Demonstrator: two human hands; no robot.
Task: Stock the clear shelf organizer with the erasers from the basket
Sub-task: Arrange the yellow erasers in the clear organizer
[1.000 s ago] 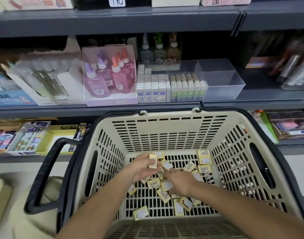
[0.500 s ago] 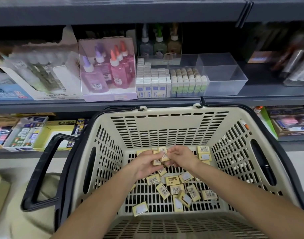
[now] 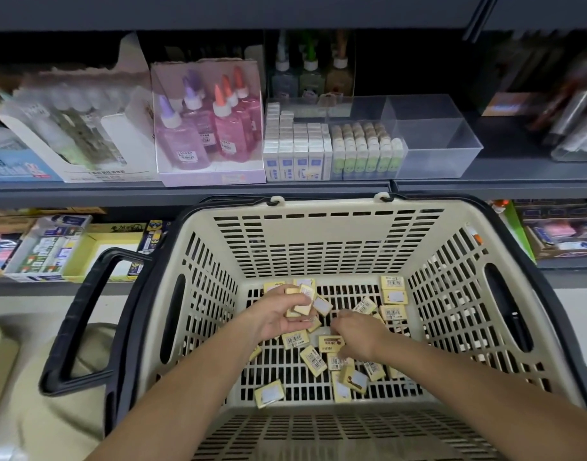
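Both hands are down inside the cream slotted basket (image 3: 322, 234). My left hand (image 3: 279, 316) holds a small stack of yellow erasers (image 3: 303, 299) in its curled fingers. Just right of it, my right hand (image 3: 358, 334) reaches down onto the loose erasers (image 3: 313, 361) on the basket floor, its fingertips at one of them; whether it grips is hidden. Several more yellow erasers lie scattered across the floor. The clear shelf organizer (image 3: 432, 138) stands on the shelf above; its right compartment is empty, its left ones hold white and green eraser packs.
A purple box of glue bottles (image 3: 209, 128) stands left of the organizer, with more bottles behind. The basket's black handle (image 3: 82, 314) hangs down on the left. Stationery boxes fill the lower shelf on both sides.
My right hand left the left hand and dropped back down to the loose erasers. The left hand kept its stack and stayed about where it was.
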